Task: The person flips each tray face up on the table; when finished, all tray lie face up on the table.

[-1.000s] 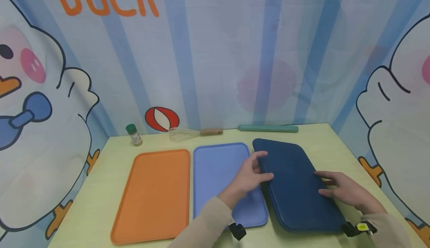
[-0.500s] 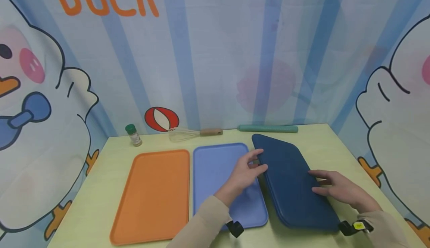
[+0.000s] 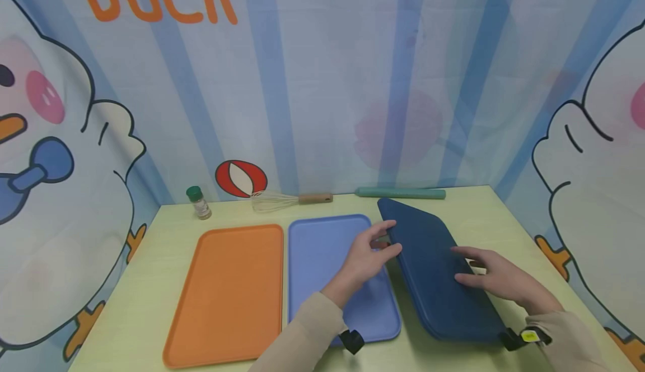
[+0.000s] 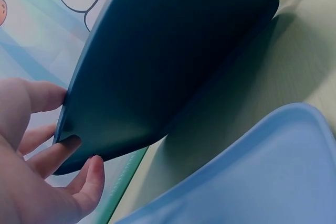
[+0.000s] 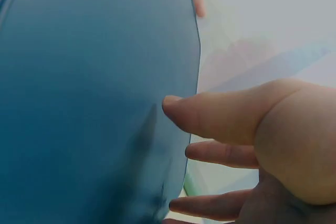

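Note:
A dark blue tray is held tilted over the right part of the table, its left side raised. My left hand grips the raised left edge near the far corner, fingers and thumb on opposite sides of the rim, as the left wrist view shows. At the right edge my right hand has its fingers extended and relaxed. Its thumb lies over the face, seemingly touching or very close. Under the left forearm lies a light blue tray, beside an orange tray.
Along the back edge of the pale yellow table lie a whisk and a green rolling pin. A green-capped spice jar stands at the back left. A printed curtain rises behind.
The dark blue tray has tilted more steeply, its far left corner rising and its right edge shifting left. My right hand has moved left along with it; my left hand shifted slightly left.

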### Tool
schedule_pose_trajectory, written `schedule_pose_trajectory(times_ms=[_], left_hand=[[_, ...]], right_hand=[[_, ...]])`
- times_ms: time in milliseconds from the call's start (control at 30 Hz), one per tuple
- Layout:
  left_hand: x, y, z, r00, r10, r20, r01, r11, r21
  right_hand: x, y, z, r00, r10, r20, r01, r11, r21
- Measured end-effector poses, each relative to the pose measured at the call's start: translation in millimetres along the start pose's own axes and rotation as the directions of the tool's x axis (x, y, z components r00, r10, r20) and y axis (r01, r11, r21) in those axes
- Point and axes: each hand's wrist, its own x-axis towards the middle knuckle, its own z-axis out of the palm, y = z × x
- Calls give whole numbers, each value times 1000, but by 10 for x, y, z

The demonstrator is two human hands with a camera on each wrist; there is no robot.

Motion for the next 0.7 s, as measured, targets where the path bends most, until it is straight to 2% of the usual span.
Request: schedule_pose_trajectory(times_ms=[233, 467, 700], left_hand=[[0, 37, -5, 1000, 8, -13, -8, 999, 31], [15, 50, -16, 1000, 7, -23, -6, 999, 46], [17, 85, -30, 999, 29, -27, -28, 999, 46]], right_hand=[[1, -271, 41, 995, -99, 21, 98, 995, 28], [-60, -549, 57, 975, -216, 48, 214, 976, 35], [-104, -739, 66, 964, -247, 97, 243, 969, 54]])
